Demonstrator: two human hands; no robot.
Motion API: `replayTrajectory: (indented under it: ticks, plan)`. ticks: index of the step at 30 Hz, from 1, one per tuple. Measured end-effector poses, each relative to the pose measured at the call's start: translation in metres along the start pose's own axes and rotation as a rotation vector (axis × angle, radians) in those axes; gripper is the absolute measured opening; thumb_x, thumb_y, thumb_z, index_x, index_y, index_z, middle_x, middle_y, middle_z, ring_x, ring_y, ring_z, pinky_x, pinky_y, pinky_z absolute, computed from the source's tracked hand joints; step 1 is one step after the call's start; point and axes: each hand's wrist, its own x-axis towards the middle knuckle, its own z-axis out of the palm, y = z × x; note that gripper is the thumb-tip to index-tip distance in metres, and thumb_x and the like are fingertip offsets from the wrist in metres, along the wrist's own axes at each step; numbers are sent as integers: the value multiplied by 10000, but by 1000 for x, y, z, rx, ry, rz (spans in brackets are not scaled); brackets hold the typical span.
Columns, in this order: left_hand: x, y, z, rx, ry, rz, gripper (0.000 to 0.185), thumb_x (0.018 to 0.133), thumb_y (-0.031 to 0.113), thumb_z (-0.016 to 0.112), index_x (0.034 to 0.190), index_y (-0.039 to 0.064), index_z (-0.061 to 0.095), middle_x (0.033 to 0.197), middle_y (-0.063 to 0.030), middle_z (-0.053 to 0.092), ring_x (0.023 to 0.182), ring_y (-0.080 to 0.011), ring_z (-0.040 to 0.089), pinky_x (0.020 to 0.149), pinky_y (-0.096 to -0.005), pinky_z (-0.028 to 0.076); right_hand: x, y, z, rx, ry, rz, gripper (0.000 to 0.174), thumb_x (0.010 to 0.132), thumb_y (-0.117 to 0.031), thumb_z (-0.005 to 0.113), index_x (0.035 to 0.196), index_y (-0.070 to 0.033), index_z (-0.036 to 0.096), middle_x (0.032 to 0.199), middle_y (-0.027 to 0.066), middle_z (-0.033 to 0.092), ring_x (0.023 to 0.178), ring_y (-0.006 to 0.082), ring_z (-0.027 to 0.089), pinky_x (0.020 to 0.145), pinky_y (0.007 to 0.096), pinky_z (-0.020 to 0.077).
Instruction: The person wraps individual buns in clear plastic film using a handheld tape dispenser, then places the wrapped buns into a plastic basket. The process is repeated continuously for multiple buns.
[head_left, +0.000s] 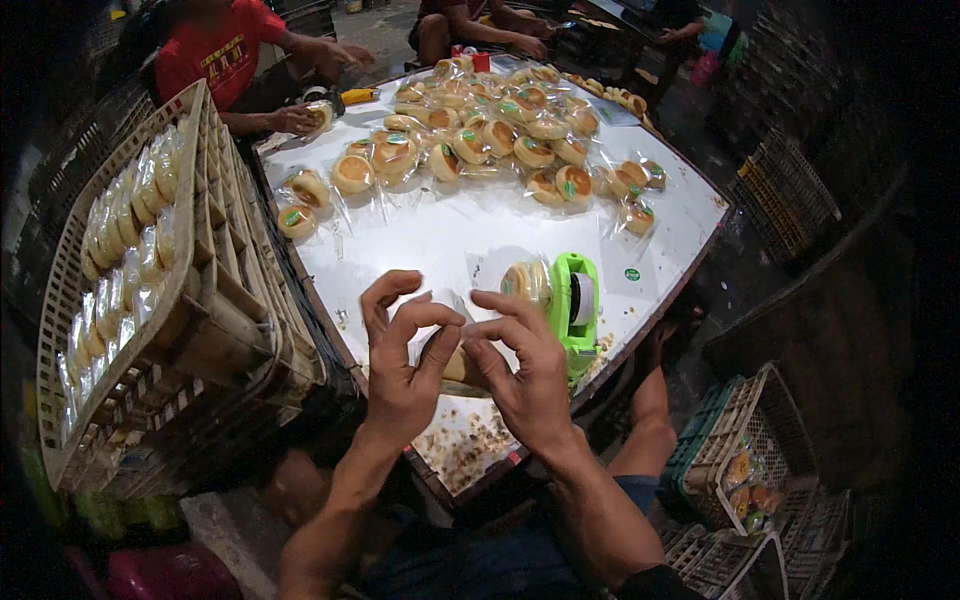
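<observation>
My left hand (409, 352) and my right hand (521, 360) are raised side by side over the near part of a white table. Each has thumb and forefinger pinched on the edge of what looks like a clear plastic bag. A round bun (459, 369) lies below and between them, partly hidden by the fingers. Just beyond my right hand are bagged buns (525, 281), touching or close beside a green tape dispenser (576, 319) that holds a roll of tape. Farther back, a large heap of buns in clear bags (480, 135) covers the table, several bearing green stickers.
Stacked plastic crates (217, 300) with rows of bagged buns stand against the table's left side. More crates (750, 450) sit on the floor at lower right. A person in a red shirt (217, 60) handles a bun at far left; other people sit beyond. Crumbs litter the table's near corner (465, 446).
</observation>
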Motion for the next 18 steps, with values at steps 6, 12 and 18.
replayTrajectory:
  ticks: [6, 12, 18]
  plan:
    - [-1, 1, -14, -468, -24, -473, 557, 912, 6, 609, 1393, 21, 327, 923, -82, 609, 897, -105, 603, 753, -227, 522, 12, -2, 8, -49, -123, -192, 251, 786, 87, 676, 997, -23, 597, 881, 99, 604, 786, 217, 603, 734, 313, 484]
    - [-3, 4, -23, -257, 81, -360, 657, 870, 60, 690, 1394, -16, 302, 870, -77, 625, 834, -148, 637, 756, -266, 549, 9, 1, 25, -141, -51, -204, 241, 791, 98, 624, 996, -26, 601, 884, 130, 599, 784, 271, 597, 719, 350, 474]
    - [0, -1, -29, -202, 53, -539, 669, 841, 98, 742, 1344, -62, 331, 805, -52, 653, 753, -142, 649, 659, -236, 538, 3, 6, 34, -64, -53, -194, 248, 802, 49, 671, 1032, -17, 607, 930, 127, 593, 819, 284, 609, 729, 361, 487]
